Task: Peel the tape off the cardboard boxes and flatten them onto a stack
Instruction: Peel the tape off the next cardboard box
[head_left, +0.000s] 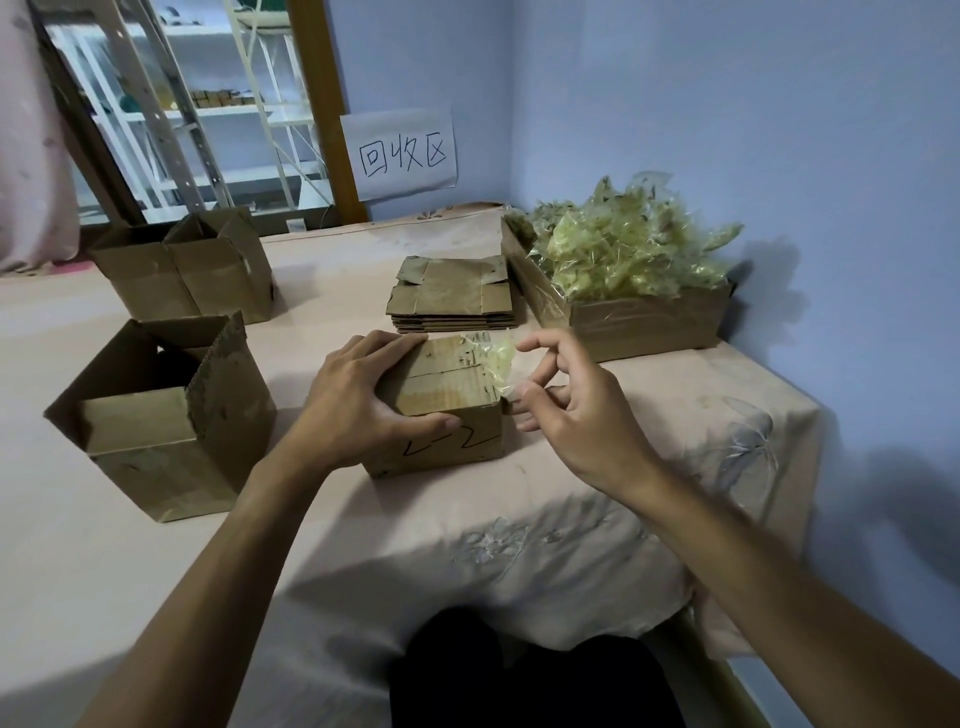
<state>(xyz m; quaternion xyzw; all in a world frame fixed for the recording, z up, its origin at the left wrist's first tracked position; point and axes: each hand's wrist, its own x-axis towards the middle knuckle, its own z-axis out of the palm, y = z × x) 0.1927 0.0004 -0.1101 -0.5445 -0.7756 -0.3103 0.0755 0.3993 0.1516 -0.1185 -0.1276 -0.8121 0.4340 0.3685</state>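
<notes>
A small closed cardboard box (447, 410) with black marker strokes on its front sits in the middle of the cloth-covered table. My left hand (358, 400) grips its left top edge, fingers over the lid and thumb on the front face. A strip of yellowish clear tape (498, 364) stands partly lifted off the box's right top corner. My right hand (566, 400) is at that corner, thumb and forefinger pinching the loose tape end. Behind the box lies a stack of flattened boxes (452, 296).
Two open cardboard boxes stand at the left, one near (161, 421) and one farther back (187, 265). A low box heaped with crumpled tape (628, 280) sits at the back right by the blue wall. The table edge (779, 415) drops off on the right.
</notes>
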